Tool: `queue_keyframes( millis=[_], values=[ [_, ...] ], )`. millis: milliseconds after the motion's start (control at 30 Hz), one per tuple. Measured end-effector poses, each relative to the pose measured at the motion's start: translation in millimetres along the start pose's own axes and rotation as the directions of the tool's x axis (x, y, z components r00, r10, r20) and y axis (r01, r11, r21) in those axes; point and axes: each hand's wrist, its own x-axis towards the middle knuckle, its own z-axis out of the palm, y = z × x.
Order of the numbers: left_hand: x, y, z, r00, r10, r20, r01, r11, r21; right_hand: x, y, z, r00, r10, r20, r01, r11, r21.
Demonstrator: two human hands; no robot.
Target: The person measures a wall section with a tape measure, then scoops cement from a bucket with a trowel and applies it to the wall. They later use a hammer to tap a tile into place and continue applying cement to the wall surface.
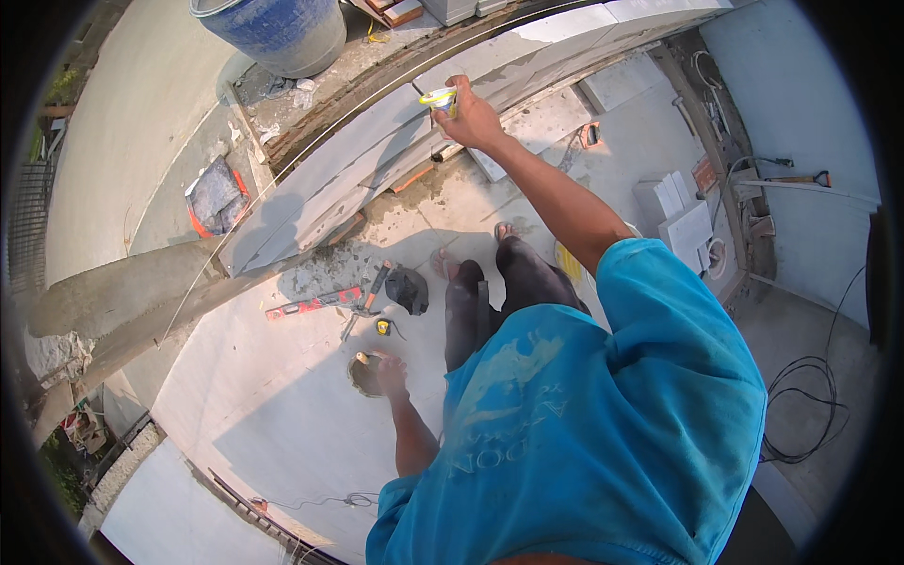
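My right hand [474,121] is stretched forward to the top of a low curved wall of grey blocks [377,141] and grips a small yellow and white cup [440,99] at the wall's upper edge. My left hand [388,374] hangs low by my side and holds a trowel [363,372] with a wooden handle, its blade loaded with dark mortar. My feet in sandals [471,254] stand on the concrete slab just behind the wall.
On the slab lie a red spirit level [311,303], a yellow tape measure [382,327] and a black pan [408,288]. A blue barrel [278,28] stands beyond the wall. White blocks [680,215], a hammer [799,178] and black cables [810,405] are at the right.
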Motion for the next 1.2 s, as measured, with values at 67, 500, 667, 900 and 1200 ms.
queue_keyframes(
  millis=[67,500,667,900,1200],
  values=[
    [9,3,-1,1.0,-0.01,0.027,0.011,0.999,-0.053,-10,-26,39,0.993,-0.041,0.112,0.021,0.984,0.179],
    [52,13,-24,0.919,0.155,0.362,-0.095,0.979,-0.18,119,98,-79,0.805,0.576,0.143,-0.47,0.47,0.747],
    [41,74,29,0.882,0.164,0.441,-0.378,0.806,0.456,22,241,-167,0.783,0.607,-0.138,-0.346,0.609,0.713],
    [-12,133,110,0.938,-0.092,0.334,-0.14,0.783,0.607,-282,505,-81,0.182,0.943,-0.279,-0.724,0.321,0.61],
    [-59,132,157,0.963,-0.267,0.017,0.066,0.299,0.952,-375,720,131,0.041,0.998,-0.05,-0.967,0.053,0.248]
  ],
)
